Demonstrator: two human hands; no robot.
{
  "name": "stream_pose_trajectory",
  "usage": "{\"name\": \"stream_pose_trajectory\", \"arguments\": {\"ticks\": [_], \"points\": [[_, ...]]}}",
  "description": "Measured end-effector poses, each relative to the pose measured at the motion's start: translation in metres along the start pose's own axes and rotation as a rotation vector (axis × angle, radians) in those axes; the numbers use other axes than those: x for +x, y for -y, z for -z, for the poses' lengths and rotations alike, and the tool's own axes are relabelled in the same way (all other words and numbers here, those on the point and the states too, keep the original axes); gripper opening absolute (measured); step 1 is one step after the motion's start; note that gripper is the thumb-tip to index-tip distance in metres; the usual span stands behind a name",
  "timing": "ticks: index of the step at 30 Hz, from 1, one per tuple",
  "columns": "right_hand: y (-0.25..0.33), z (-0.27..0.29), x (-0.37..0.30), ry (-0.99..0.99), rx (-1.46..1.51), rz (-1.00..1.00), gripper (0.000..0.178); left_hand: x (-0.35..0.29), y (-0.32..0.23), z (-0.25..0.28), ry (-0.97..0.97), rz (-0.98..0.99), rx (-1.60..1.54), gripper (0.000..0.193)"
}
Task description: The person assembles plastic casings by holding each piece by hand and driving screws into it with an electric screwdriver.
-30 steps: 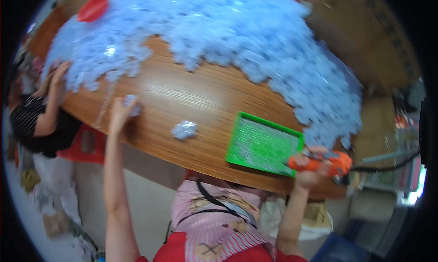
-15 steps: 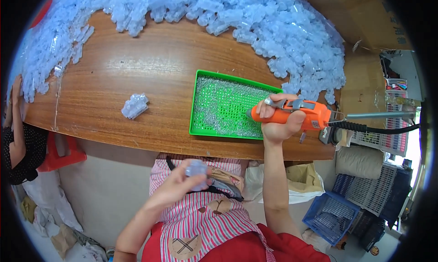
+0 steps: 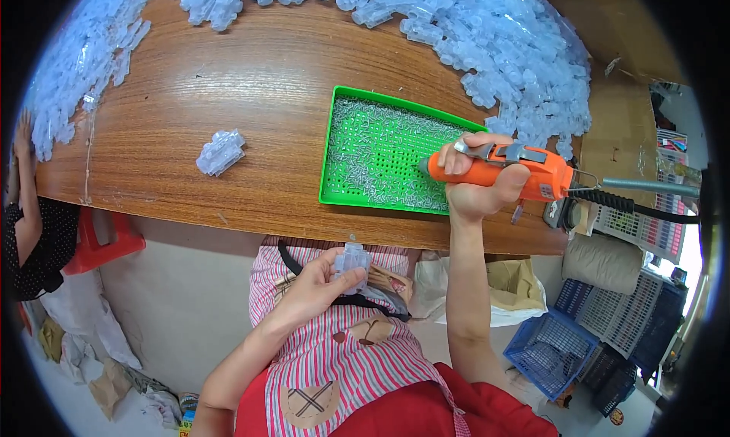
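Observation:
My left hand (image 3: 319, 285) is closed around a clear plastic part (image 3: 352, 263), held over my lap just in front of the table edge. In my right hand (image 3: 483, 180) is an orange electric screwdriver (image 3: 532, 171), lying sideways with its dark tip toward the left. That tip hovers over the right part of a green perforated tray (image 3: 327, 163), which holds a scatter of small silvery screws (image 3: 353, 144). A small cluster of clear plastic parts (image 3: 221, 152) rests alone on the table, left of the tray.
Heaped clear plastic parts (image 3: 525, 79) line the far side of the wooden table (image 3: 251, 95). A metal spring (image 3: 646, 186) and black cable run right from the screwdriver. Blue plastic crates (image 3: 551, 353) stand at lower right. Another person's arm (image 3: 29, 186) shows at far left, near a red stool (image 3: 103, 243).
My left hand has moved slightly right and up with the clear plastic part. The view has shifted a little. My right hand still grips the screwdriver over the tray.

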State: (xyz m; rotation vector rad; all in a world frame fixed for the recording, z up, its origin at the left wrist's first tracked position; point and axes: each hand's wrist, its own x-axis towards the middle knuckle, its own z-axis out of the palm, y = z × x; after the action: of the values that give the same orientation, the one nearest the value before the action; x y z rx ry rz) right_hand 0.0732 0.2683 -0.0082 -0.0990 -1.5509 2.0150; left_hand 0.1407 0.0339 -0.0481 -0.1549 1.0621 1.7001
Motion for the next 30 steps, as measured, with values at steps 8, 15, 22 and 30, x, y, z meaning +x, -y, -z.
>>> {"name": "stream_pose_trajectory", "arguments": {"ticks": [8,15,22,30], "points": [[0.002,-0.003,0.0,-0.004,-0.108,0.014,0.071,0.004,0.0,-0.003,-0.064,0.006,0.012,0.033],[0.048,-0.008,-0.019,0.284,0.169,0.062,0.078,0.011,0.017,0.0,-0.118,-0.087,-0.089,0.028],[0.052,-0.047,-0.071,0.356,0.019,0.041,0.074,0.016,0.02,-0.001,-0.137,-0.125,-0.111,0.029],[0.046,-0.044,-0.076,0.375,0.089,-0.097,0.063,0.016,0.023,0.0,-0.092,-0.13,-0.115,0.026]]}}
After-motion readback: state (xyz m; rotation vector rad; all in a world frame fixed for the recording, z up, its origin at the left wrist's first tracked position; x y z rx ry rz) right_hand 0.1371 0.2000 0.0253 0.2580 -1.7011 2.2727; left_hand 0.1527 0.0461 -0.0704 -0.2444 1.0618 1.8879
